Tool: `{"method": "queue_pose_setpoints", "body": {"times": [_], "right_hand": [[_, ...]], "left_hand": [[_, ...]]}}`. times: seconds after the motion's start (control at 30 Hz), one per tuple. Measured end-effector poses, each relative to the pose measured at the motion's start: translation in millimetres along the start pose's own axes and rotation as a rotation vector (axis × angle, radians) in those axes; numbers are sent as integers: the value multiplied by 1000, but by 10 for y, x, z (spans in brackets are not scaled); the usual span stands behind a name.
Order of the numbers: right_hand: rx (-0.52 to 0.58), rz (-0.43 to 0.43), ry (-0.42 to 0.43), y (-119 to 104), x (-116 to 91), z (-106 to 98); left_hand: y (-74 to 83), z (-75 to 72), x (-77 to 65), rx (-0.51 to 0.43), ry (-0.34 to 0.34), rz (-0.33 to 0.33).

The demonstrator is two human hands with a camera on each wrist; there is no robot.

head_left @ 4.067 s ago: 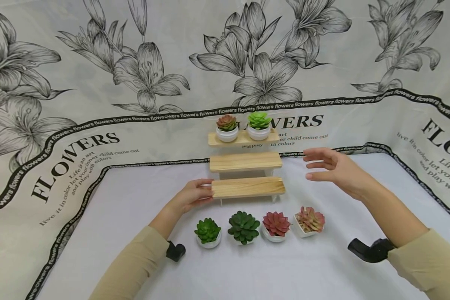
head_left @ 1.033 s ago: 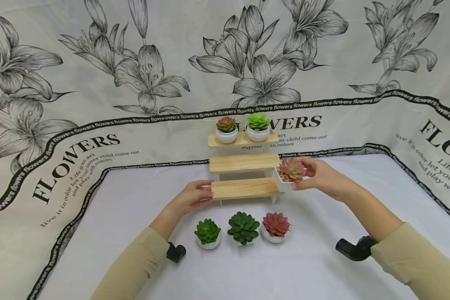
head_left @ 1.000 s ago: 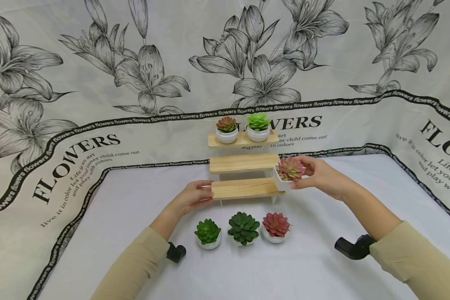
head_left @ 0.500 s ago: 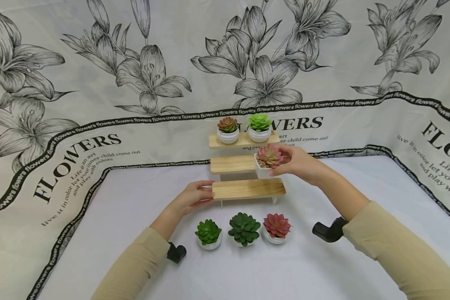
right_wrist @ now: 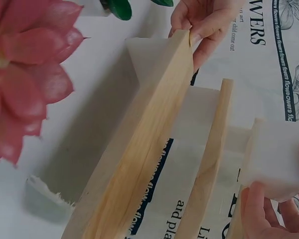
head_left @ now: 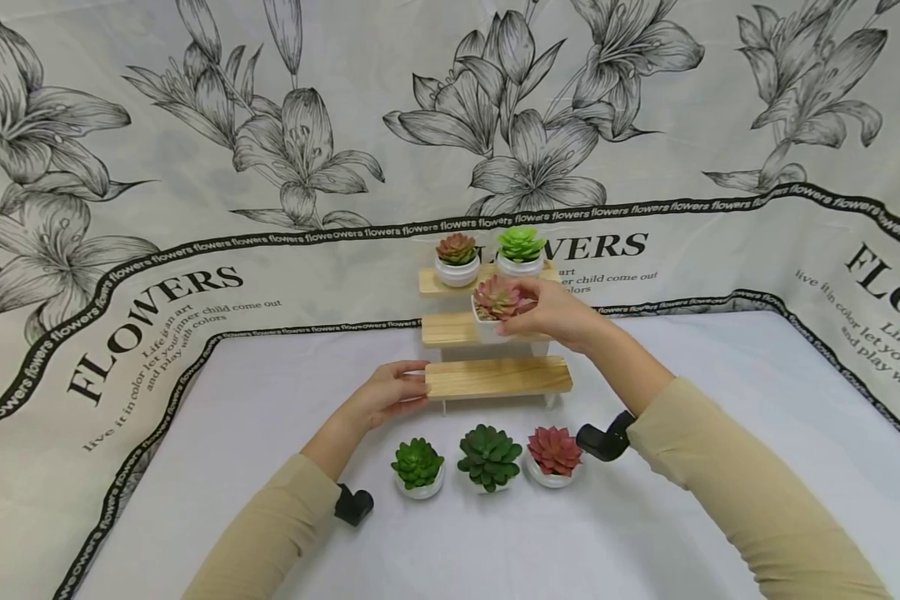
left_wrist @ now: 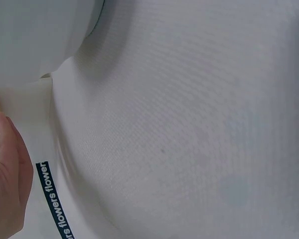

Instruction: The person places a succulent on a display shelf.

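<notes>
My left hand (head_left: 385,392) pinches the left end of the lowest board (head_left: 498,379) of a three-tier wooden shelf stand; the right wrist view shows the thumb on top. My right hand (head_left: 562,315) holds a pink succulent (head_left: 497,297) in a square white pot (right_wrist: 274,159), in front of the upper tiers, over the middle board (head_left: 446,331). Whether the pot touches that board I cannot tell. On the top board (head_left: 429,282) sit a reddish-brown succulent (head_left: 456,254) and a bright green succulent (head_left: 521,250), both in round white pots.
In front of the stand, a green succulent (head_left: 417,462), a dark green succulent (head_left: 489,457) and a red succulent (head_left: 554,452) stand in a row on the white tablecloth (head_left: 435,550). Behind the stand hangs a flower-printed cloth (head_left: 307,167).
My right hand has picked up the pink succulent from the right end of the front row and carried it up and leftward to the middle tier. The left hand keeps its hold.
</notes>
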State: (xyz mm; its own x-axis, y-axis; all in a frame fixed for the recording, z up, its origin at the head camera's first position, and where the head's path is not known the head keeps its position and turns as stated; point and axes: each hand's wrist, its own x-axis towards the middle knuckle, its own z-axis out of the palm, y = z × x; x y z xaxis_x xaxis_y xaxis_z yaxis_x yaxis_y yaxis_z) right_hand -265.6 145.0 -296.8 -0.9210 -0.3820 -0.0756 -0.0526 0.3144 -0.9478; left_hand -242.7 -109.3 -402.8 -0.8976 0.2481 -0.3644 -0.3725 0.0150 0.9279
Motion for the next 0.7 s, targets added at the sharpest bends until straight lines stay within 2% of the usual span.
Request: {"method": "queue_pose_setpoints", "body": {"times": [0.27,0.7], "right_hand": [[37,-21,6,16,146,111],[-36,24,80,39,276,231]], "left_hand": [[6,0,-3,-12,-1,-2],[8,3,6,-11,13,-11]]}}
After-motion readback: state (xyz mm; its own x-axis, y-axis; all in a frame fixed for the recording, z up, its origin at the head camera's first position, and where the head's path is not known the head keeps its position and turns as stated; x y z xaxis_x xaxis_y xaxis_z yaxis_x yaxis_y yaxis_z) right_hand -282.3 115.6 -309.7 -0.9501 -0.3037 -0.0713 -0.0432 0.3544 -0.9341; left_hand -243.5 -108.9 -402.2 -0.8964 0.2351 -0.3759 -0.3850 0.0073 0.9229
